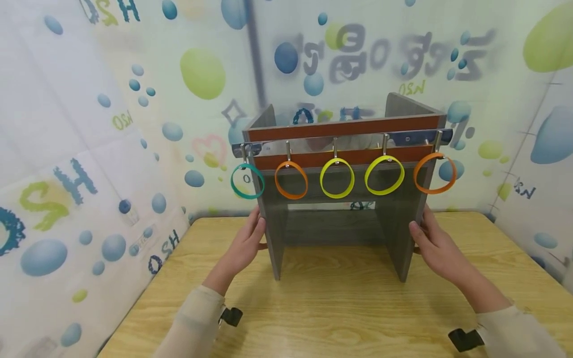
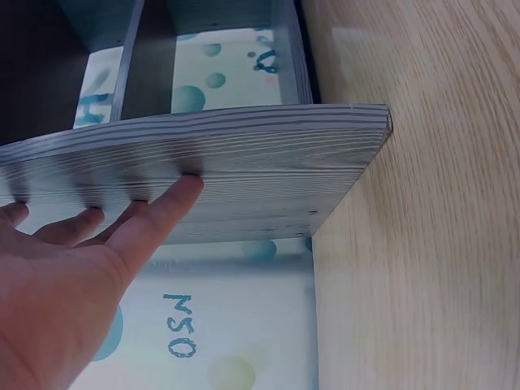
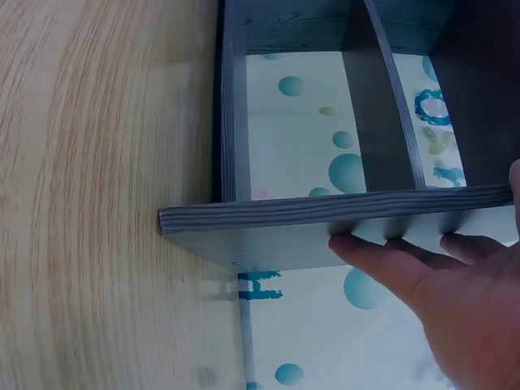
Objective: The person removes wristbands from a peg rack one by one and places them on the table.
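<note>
A grey wooden stand (image 1: 331, 185) with reddish-brown strips stands upright on the table. Across its front runs a metal rail with several hooks; from them hang a teal ring (image 1: 232, 183), an orange ring (image 1: 276, 185), two yellow rings (image 1: 321, 183) and another orange ring (image 1: 415, 176). My left hand (image 1: 241, 246) (image 2: 73, 268) touches the outside of the left side panel (image 2: 244, 175) with extended fingertips. On the opposite side, my right hand (image 1: 440, 251) (image 3: 455, 292) rests its fingertips against the outer face of the right panel (image 3: 276, 240).
The wooden table (image 1: 331, 308) (image 2: 422, 268) (image 3: 89, 203) extends around the stand. Behind and beside it hangs a light sheet (image 1: 156, 99) printed with blue and green dots. A dark wrist device (image 1: 232, 316) is near the left sleeve, another (image 1: 465, 340) by the right.
</note>
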A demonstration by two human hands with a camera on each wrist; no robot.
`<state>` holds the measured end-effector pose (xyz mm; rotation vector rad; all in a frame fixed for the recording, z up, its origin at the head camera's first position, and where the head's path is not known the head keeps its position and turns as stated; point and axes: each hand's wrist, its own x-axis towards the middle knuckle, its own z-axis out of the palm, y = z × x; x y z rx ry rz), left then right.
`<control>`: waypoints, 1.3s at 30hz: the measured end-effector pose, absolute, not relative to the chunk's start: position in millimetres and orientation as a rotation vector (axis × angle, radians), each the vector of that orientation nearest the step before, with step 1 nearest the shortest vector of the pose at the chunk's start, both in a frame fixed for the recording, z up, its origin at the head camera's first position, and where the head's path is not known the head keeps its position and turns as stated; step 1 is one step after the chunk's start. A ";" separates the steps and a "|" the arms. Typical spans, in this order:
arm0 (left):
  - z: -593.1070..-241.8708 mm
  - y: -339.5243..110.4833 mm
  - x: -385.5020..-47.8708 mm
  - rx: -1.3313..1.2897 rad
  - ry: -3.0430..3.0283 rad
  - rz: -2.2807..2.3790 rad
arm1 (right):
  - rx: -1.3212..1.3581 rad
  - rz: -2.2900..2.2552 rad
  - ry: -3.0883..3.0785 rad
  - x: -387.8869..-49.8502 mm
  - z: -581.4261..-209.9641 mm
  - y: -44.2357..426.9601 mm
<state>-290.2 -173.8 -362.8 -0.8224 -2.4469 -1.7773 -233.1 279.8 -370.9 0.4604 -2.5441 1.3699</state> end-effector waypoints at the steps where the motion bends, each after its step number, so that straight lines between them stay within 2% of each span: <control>1: -362.6 -173.5 -290.3 -0.822 -2.446 -1.779 | 0.456 1.375 -2.539 -232.8 -371.0 279.3; 16: -364.2 -173.4 -289.7 -0.833 -2.425 -1.800 | 0.429 1.422 -2.525 -232.4 -372.9 277.1; 28: -345.3 -175.6 -289.1 -0.629 -2.143 -1.832 | 0.435 1.421 -2.516 -233.3 -375.1 278.4; 35: -326.4 -169.1 -276.9 -0.446 -1.822 -2.057 | 0.447 1.428 -2.512 -233.7 -374.6 278.3; 39: -319.5 -165.8 -268.4 -0.424 -1.633 -2.294 | 0.455 1.417 -2.512 -233.7 -374.7 279.0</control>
